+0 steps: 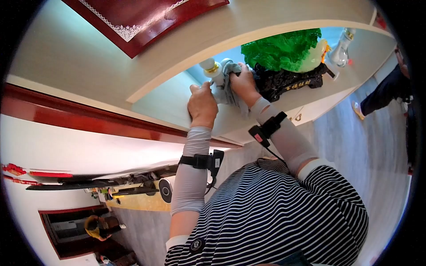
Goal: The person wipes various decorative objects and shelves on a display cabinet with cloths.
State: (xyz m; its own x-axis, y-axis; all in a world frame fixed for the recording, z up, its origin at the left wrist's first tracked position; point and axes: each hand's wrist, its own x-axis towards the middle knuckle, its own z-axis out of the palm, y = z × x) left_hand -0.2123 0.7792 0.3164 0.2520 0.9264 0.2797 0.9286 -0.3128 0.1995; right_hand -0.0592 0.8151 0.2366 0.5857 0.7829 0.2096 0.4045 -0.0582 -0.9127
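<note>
A white vase (212, 70) with a gold band stands in the lit shelf niche (168, 95). My left hand (203, 104) is at the base of the vase, its fingers curled; whether it grips the vase is hard to tell. My right hand (243, 84) is closed on a grey cloth (231, 88), which lies against the right side of the vase and hangs over the shelf. Right of that hand sits a green cabbage-shaped ornament (282, 49) on a dark carved base (290, 83).
A second white vase (341, 52) stands at the niche's right end. A red panel (151, 17) is above. One person's leg (384, 93) shows at the right; another person in yellow (95, 227) is far off at lower left.
</note>
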